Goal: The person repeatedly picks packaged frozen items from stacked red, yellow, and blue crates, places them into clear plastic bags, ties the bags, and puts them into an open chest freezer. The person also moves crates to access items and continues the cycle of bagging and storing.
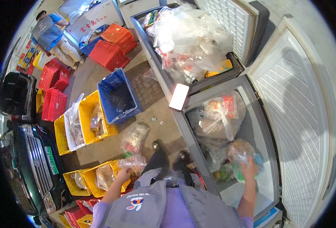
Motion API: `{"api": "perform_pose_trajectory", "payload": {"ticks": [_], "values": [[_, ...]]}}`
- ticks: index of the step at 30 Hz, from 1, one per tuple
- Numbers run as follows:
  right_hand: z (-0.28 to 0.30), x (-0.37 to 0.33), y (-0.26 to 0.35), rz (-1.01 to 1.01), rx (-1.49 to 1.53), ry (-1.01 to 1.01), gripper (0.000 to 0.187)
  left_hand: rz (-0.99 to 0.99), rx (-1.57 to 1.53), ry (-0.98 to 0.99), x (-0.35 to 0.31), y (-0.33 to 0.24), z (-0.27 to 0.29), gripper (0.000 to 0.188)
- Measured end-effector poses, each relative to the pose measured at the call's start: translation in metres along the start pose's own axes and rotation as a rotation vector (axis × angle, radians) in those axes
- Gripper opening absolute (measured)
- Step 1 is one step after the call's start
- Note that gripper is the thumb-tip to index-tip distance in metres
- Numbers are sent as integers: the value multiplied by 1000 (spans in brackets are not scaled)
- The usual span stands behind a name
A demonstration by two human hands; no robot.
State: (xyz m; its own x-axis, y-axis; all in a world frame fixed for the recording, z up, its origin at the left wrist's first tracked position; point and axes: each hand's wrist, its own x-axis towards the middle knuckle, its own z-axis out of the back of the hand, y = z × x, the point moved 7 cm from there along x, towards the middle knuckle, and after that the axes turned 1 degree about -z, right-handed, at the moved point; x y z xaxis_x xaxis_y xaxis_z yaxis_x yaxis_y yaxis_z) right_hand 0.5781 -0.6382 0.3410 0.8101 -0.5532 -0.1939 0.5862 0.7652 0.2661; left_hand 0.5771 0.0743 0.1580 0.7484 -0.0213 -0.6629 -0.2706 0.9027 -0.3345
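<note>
My right hand (249, 168) reaches down into the near chest freezer (194, 142). Its fingers are closed on a clear plastic bag (238, 149) with green and pale contents. Beside that bag lies a larger knotted plastic bag (216, 118) with red print. On the other side, my left hand (123, 174) is held out low by my hip, fingers curled at the edge of a clear plastic bag (134, 162) with reddish contents, which it seems to grip. Another clear bag (136, 137) with something red in it lies on the floor just beyond.
A second freezer (148, 48) heaped with plastic bags adjoins; both lids (295, 114) stand raised at right. A phone (179, 97) rests on the freezer rim. Blue (131, 112), yellow (109, 128) and red crates (109, 55) line the floor. A car (33, 167) stands left; a person (53, 38) stands far left.
</note>
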Motion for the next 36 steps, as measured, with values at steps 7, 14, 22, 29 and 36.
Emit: {"api": "perform_pose_trajectory", "payload": {"ticks": [7, 14, 22, 29, 36], "values": [[-84, 48, 250, 664, 81, -18, 53, 151, -227, 44, -27, 41, -15, 29], [-150, 92, 381, 816, -131, -55, 54, 87, -361, -140, -18, 52, 56, 25], [-162, 28, 443, 1088, 146, -21, 50, 415, -646, -439, -48, 106, 35, 25], [-260, -67, 473, 1454, 7, 644, 45, 637, -835, -475, -127, 10, -95, 25], [-346, -71, 514, 1599, -711, 1130, 39, 1115, -1124, -524, -232, -82, -235, 31]]}}
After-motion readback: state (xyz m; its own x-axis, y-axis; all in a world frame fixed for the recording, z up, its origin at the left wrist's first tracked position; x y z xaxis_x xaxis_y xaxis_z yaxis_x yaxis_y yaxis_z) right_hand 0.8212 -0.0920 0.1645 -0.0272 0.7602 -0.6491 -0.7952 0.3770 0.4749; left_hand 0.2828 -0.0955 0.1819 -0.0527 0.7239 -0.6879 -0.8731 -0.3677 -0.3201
